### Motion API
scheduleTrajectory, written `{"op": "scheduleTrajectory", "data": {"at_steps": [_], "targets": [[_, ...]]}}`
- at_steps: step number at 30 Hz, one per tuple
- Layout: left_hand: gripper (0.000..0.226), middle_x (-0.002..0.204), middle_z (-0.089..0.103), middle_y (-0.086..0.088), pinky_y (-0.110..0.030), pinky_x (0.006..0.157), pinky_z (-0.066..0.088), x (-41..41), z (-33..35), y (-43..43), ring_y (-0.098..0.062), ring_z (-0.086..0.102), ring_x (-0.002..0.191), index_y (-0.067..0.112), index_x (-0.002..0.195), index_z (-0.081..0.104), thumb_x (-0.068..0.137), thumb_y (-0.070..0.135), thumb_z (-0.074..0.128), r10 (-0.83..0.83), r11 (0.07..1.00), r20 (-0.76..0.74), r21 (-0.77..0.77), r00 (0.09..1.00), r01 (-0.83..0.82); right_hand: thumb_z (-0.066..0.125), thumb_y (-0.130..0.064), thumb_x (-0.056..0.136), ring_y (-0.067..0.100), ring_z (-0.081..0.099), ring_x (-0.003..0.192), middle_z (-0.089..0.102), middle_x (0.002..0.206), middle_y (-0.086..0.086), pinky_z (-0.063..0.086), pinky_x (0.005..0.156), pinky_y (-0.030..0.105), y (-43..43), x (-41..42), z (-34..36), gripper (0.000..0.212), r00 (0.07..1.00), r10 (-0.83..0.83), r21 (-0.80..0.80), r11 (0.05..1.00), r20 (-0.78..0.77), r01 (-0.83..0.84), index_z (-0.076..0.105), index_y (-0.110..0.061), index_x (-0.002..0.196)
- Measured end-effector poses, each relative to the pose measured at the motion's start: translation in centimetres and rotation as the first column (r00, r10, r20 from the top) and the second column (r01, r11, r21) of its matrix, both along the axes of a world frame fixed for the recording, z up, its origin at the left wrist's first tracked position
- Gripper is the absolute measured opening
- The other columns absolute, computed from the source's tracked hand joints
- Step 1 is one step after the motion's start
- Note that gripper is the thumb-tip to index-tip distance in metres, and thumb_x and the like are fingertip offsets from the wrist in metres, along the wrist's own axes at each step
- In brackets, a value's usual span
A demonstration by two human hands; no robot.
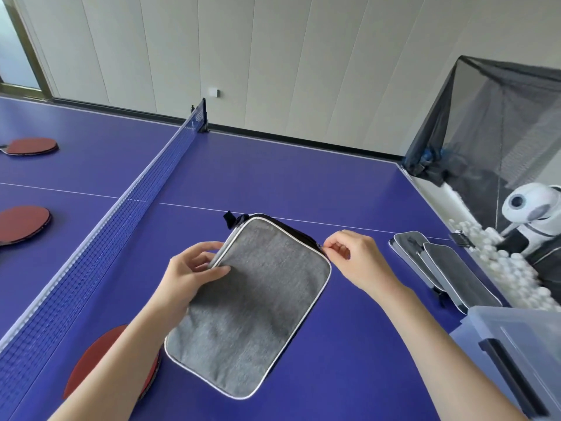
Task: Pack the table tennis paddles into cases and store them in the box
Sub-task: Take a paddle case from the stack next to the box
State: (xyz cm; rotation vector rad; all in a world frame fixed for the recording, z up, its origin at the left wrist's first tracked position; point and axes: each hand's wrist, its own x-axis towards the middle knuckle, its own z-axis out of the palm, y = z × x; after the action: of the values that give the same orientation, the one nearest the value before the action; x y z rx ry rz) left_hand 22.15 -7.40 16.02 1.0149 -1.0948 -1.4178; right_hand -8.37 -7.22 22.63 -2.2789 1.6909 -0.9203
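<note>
A grey paddle case (pixel 252 302) with white piping lies flat on the blue table (pixel 349 192) in front of me. My left hand (pixel 194 265) grips the case's upper left edge, thumb on top. My right hand (pixel 352 253) pinches the zipper pull at the case's upper right corner. A red paddle (pixel 100 360) lies under my left forearm, partly hidden. Two more red paddles (pixel 30 146) (pixel 22 224) lie beyond the net on the left. The clear plastic box (pixel 522 338) stands at the lower right.
Two more grey cases (pixel 449 268) lie overlapping on the right side of the table. The net (pixel 121 208) crosses diagonally on the left. A white ball machine (pixel 534 214) with a dark catch net and several white balls stands off the right edge.
</note>
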Motion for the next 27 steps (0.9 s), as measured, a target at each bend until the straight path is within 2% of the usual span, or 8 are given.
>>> {"op": "scheduleTrajectory", "data": {"at_steps": [3, 5, 7, 9, 11, 15, 23, 27], "targets": [[0.041, 0.086, 0.071, -0.007, -0.037, 0.067, 0.058, -0.1, 0.7, -0.1, -0.023, 0.069, 0.074, 0.026, 0.094, 0.073, 0.056, 0.014, 0.085, -0.04, 0.998, -0.027, 0.049, 0.999, 0.042, 0.068, -0.007, 0.083, 0.011, 0.055, 0.062, 0.061, 0.068, -0.005, 0.046, 0.06, 0.021, 0.4, -0.5, 0.2, 0.009, 0.999, 0.048, -0.059, 0.997, -0.02, -0.049, 0.064, -0.01, 0.075], [0.044, 0.089, 0.072, -0.01, -0.039, 0.066, 0.059, 0.0, 1.1, -0.1, -0.025, 0.07, 0.075, 0.025, 0.092, 0.072, 0.056, 0.005, 0.086, -0.049, 0.996, -0.063, 0.073, 0.997, 0.054, 0.068, -0.001, 0.08, 0.012, 0.057, 0.063, 0.061, 0.067, -0.006, 0.046, 0.059, 0.018, 0.6, -0.9, 0.3, 0.01, 0.999, 0.054, -0.077, 0.996, 0.008, -0.053, 0.064, -0.009, 0.074], [0.039, 0.092, 0.073, -0.012, -0.038, 0.063, 0.059, 0.2, 1.4, -0.1, -0.027, 0.071, 0.074, 0.024, 0.091, 0.072, 0.059, 0.005, 0.081, -0.039, 0.994, -0.13, 0.097, 0.991, 0.052, 0.068, 0.002, 0.078, 0.013, 0.057, 0.064, 0.062, 0.066, -0.006, 0.046, 0.059, 0.015, 1.0, -1.5, 0.3, 0.011, 0.997, 0.056, -0.091, 0.995, 0.044, -0.052, 0.066, -0.008, 0.074], [0.034, 0.092, 0.074, -0.011, -0.037, 0.061, 0.058, 0.3, 1.6, -0.1, -0.027, 0.072, 0.073, 0.025, 0.091, 0.072, 0.063, 0.006, 0.076, -0.03, 0.992, -0.173, 0.115, 0.984, 0.05, 0.068, 0.004, 0.077, 0.012, 0.057, 0.062, 0.062, 0.067, -0.007, 0.047, 0.059, 0.018, 1.5, -1.9, 0.1, 0.011, 0.995, 0.068, -0.127, 0.99, 0.068, -0.059, 0.066, -0.006, 0.075], [0.035, 0.093, 0.074, -0.011, -0.036, 0.061, 0.058, 0.0, 1.7, 0.0, -0.026, 0.072, 0.074, 0.026, 0.092, 0.072, 0.063, 0.006, 0.076, -0.036, 0.991, -0.174, 0.12, 0.984, 0.057, 0.069, 0.007, 0.076, 0.01, 0.055, 0.059, 0.06, 0.067, -0.007, 0.047, 0.059, 0.021, 2.1, -2.1, -0.4, 0.014, 0.995, 0.064, -0.18, 0.982, 0.076, -0.05, 0.065, -0.006, 0.075], [0.04, 0.095, 0.075, -0.011, -0.036, 0.063, 0.059, -1.3, 1.8, 0.1, -0.026, 0.072, 0.075, 0.025, 0.095, 0.073, 0.059, 0.009, 0.079, 0.021, 0.989, -0.175, 0.147, 0.984, 0.005, 0.069, 0.008, 0.075, 0.007, 0.053, 0.06, 0.058, 0.068, -0.006, 0.046, 0.06, 0.018, 3.8, -2.1, -2.5, 0.016, 0.995, 0.02, -0.237, 0.972, 0.095, 0.003, 0.063, -0.007, 0.075], [0.036, 0.09, 0.075, -0.01, -0.036, 0.062, 0.058, -4.6, 1.3, 0.8, -0.025, 0.072, 0.073, 0.018, 0.104, 0.072, 0.072, 0.0, 0.075, 0.167, 0.968, -0.144, 0.213, 0.975, -0.134, 0.071, 0.008, 0.074, 0.004, 0.051, 0.06, 0.055, 0.068, -0.007, 0.047, 0.056, 0.021, 7.6, -2.1, -8.0, 0.019, 0.993, -0.077, -0.212, 0.973, 0.09, 0.095, 0.061, -0.009, 0.074], [0.031, 0.089, 0.074, -0.009, -0.04, 0.072, 0.058, -6.1, 1.2, 1.1, -0.025, 0.071, 0.075, 0.018, 0.103, 0.071, 0.077, -0.001, 0.073, 0.255, 0.947, -0.153, 0.237, 0.955, -0.215, 0.074, 0.008, 0.071, -0.002, 0.048, 0.062, 0.056, 0.068, -0.008, 0.046, 0.054, 0.017, 9.7, -1.7, -10.4, 0.022, 0.993, -0.097, -0.148, 0.983, 0.069, 0.106, 0.063, -0.01, 0.074]]}}
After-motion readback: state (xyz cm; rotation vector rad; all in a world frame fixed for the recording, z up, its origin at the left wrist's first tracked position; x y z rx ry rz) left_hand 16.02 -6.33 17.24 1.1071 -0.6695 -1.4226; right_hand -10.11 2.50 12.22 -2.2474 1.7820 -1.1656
